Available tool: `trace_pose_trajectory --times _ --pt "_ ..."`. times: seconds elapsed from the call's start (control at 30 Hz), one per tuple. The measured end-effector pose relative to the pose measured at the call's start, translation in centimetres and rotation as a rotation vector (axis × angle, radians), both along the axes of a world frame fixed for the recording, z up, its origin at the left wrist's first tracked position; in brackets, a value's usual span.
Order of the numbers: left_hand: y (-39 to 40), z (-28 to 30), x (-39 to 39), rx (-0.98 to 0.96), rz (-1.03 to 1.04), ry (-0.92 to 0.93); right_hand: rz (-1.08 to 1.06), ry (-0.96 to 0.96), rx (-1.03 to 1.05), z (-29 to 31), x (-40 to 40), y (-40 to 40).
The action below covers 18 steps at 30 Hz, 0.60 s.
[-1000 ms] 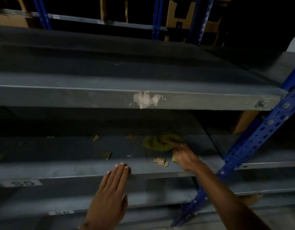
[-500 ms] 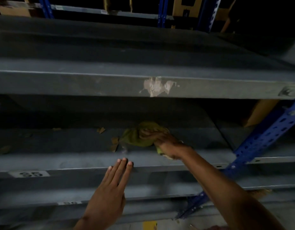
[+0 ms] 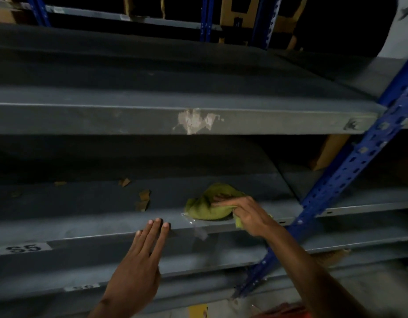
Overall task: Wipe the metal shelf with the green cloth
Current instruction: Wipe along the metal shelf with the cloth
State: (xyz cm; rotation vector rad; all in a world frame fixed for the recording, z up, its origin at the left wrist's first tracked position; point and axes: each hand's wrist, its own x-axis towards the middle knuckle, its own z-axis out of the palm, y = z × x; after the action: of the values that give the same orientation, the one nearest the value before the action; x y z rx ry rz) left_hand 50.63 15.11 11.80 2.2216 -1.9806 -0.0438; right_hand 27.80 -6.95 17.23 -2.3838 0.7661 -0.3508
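Note:
A crumpled green cloth (image 3: 205, 206) lies on the grey metal shelf (image 3: 83, 203) marked S5, near its front edge and right of centre. My right hand (image 3: 246, 214) grips the cloth from the right and presses it onto the shelf. My left hand (image 3: 141, 260) is flat with its fingers together, the fingertips resting on the shelf's front lip to the left of the cloth. Torn brown paper scraps (image 3: 143, 199) lie on the shelf left of the cloth.
Another grey shelf (image 3: 106, 118) hangs close above, with a patch of torn label on its front edge. A blue perforated upright (image 3: 349, 175) stands at the right. A bit of clear plastic (image 3: 198, 230) hangs over the lip below the cloth. Cardboard boxes sit behind.
My right hand swept the cloth left, then back to the right and toward the front edge. The scraps now lie left of the cloth. My left hand stayed on the lip.

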Motion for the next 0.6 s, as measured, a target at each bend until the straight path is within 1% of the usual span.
trace_pose_trajectory --times 0.03,0.13,0.17,0.23,0.27,0.3,0.33,0.43,0.47,0.5,0.53,0.6 --pt "0.0 0.1 0.1 0.008 -0.001 0.001 -0.095 -0.027 -0.033 0.3 -0.7 -0.5" --pt "-0.1 0.1 0.2 0.022 -0.006 -0.019 -0.491 -0.054 -0.128 0.3 -2.5 -3.2" --pt "-0.1 0.2 0.1 0.024 -0.004 -0.019 -0.541 -0.016 -0.142 0.5 -2.9 -4.3" --pt "-0.1 0.0 -0.2 0.016 0.005 -0.017 -0.595 0.275 -0.141 1.2 -3.3 -5.4" --pt "-0.1 -0.1 -0.3 0.015 0.014 -0.016 -0.589 0.378 -0.057 1.0 -3.3 -5.8" --pt "-0.1 -0.2 -0.4 0.022 0.019 -0.013 -0.580 0.441 -0.034 0.9 -3.1 -5.8" --pt "-0.1 -0.2 -0.5 0.023 0.021 -0.011 -0.557 0.462 -0.055 0.6 -2.7 -5.8" --pt "-0.3 -0.1 -0.6 0.039 0.020 -0.010 -0.354 0.426 -0.186 0.7 -0.4 -4.3" --pt "-0.3 0.0 -0.6 0.052 0.015 -0.014 -0.310 0.418 -0.175 0.5 0.2 -3.7" --pt "-0.4 0.0 -0.5 0.054 0.012 -0.015 -0.252 0.366 -0.144 0.7 0.8 -2.7" --pt "-0.4 0.1 -0.5 0.052 0.010 -0.011 -0.169 0.330 -0.153 0.4 1.1 -2.3" --pt "-0.3 0.0 -0.2 0.052 0.002 0.000 -0.119 0.261 -0.220 -0.6 1.7 -2.6"
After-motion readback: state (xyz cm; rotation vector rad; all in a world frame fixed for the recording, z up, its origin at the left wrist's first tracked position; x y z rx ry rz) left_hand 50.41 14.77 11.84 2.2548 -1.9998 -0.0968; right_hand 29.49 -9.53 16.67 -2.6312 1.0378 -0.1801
